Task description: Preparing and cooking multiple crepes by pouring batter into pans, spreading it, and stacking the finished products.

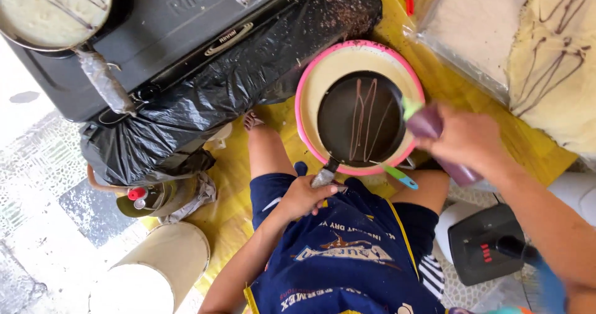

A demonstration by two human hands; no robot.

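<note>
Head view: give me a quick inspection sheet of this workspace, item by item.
Surface: yellow floor mat, partly covered by black plastic sheeting.
Job's things: small dark pan with thin brown drizzle lines, held over a pink-rimmed bowl of pale batter.
Clutter: pale bucket; red-capped bottle; finished drizzled crepes at upper right.
Hands: left hand grips the pan handle; right hand holds a purple squeeze bottle over the pan, blurred.
Cables: nothing seen.
Surroundings: dark stove with a second pan of batter; black device with red markings at right.
</note>
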